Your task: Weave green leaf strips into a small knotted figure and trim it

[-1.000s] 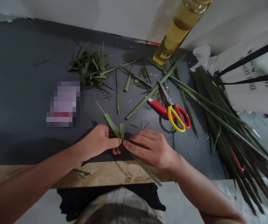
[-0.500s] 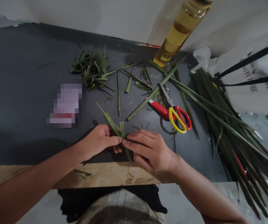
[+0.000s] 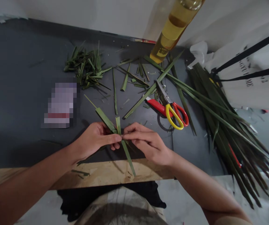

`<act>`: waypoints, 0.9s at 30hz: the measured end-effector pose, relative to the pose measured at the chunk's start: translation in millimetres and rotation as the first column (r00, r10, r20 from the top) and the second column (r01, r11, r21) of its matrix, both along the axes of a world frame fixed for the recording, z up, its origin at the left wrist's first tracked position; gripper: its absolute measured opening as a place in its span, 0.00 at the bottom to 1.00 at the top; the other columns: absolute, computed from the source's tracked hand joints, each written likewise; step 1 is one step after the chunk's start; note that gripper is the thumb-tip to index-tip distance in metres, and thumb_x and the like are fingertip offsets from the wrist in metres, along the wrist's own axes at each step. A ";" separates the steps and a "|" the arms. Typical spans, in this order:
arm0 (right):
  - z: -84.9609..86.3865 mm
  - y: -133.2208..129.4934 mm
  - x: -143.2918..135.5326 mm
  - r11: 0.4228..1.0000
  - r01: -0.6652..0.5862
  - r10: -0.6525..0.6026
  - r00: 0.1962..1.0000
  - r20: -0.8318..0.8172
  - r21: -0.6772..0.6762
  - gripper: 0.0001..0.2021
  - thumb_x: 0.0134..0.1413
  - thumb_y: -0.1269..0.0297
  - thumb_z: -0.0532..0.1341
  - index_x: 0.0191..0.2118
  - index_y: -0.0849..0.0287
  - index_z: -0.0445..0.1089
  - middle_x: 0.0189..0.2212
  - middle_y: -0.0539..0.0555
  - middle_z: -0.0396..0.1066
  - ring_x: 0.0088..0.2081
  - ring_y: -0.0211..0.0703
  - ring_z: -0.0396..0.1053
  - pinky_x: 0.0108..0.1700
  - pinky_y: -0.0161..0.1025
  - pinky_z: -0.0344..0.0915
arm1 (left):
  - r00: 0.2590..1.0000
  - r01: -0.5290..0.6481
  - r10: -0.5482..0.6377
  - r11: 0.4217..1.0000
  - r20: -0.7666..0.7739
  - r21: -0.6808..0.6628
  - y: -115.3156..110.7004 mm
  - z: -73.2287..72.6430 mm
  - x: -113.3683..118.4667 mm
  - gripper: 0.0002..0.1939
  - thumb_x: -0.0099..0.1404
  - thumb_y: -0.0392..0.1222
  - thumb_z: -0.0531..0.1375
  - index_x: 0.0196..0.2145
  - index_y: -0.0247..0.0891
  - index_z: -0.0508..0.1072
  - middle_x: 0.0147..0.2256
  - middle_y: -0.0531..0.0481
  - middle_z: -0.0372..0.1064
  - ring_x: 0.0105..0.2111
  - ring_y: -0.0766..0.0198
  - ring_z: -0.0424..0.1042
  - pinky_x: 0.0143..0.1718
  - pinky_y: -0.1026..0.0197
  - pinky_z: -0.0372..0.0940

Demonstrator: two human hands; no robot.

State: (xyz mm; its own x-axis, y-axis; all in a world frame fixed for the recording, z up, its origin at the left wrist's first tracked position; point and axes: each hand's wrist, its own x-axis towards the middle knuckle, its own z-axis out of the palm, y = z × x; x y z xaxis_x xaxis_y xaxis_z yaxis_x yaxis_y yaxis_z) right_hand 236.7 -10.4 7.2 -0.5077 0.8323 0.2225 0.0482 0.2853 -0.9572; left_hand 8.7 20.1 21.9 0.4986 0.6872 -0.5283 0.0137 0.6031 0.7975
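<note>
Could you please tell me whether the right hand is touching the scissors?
Apart: the head view shows dark tabletop between the right hand and the scissors.

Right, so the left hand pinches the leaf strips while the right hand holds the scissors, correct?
Not quite: the head view shows the scissors lying on the dark table, beyond the right hand, which is also at the leaf strips. The left hand does pinch the leaf strips.

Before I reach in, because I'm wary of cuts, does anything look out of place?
Yes: the red cutter lies partly under the scissors, its blade apparently extended beside a leaf strip, an awkward jumble.
</note>
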 end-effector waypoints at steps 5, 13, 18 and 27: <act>-4.3 3.2 2.6 0.977 -0.046 0.024 0.994 -0.108 -0.209 0.14 0.74 0.68 0.58 0.54 0.53 0.81 0.51 0.58 0.75 0.51 0.44 0.76 0.57 0.48 0.74 | 1.000 -0.019 0.018 1.000 0.012 0.025 0.2 0.3 1.9 0.13 0.50 0.45 0.77 0.26 0.37 0.79 0.22 0.51 0.76 0.23 0.63 0.74 0.26 0.64 0.71; -5.2 1.7 -1.6 0.970 0.000 -0.026 0.994 -0.103 -0.244 0.13 0.70 0.54 0.66 0.51 0.54 0.82 0.49 0.59 0.77 0.52 0.46 0.76 0.57 0.48 0.75 | 0.996 -0.025 0.035 0.991 -0.078 0.132 -2.9 2.2 0.8 0.13 0.52 0.48 0.75 0.26 0.38 0.78 0.23 0.51 0.76 0.25 0.60 0.76 0.29 0.61 0.74; -9.8 -4.7 -9.3 0.933 0.096 -0.141 0.984 -0.106 -0.347 0.24 0.60 0.54 0.74 0.59 0.53 0.75 0.50 0.57 0.78 0.47 0.42 0.78 0.52 0.41 0.77 | 0.975 -0.078 0.129 0.961 -0.179 0.266 -9.4 -3.5 0.8 0.10 0.55 0.48 0.72 0.27 0.41 0.77 0.26 0.51 0.77 0.29 0.58 0.77 0.33 0.58 0.75; -6.5 -3.1 -13.9 0.966 0.227 -0.240 0.965 0.107 0.122 0.04 0.64 0.67 0.68 0.44 0.56 0.79 0.36 0.53 0.83 0.37 0.42 0.79 0.44 0.40 0.74 | 0.985 -0.097 0.155 0.864 -0.079 0.495 -12.3 -11.4 0.4 0.06 0.59 0.39 0.71 0.26 0.41 0.79 0.33 0.51 0.72 0.35 0.62 0.75 0.38 0.62 0.70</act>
State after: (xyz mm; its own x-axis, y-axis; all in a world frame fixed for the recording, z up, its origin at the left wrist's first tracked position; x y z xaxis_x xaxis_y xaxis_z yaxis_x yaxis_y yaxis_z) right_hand 222.8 -13.5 0.8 -0.3307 0.9051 0.2673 0.2379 0.3540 -0.9045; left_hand 9.1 7.8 10.5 0.3481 0.9243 -0.1564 0.0706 0.1405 0.9876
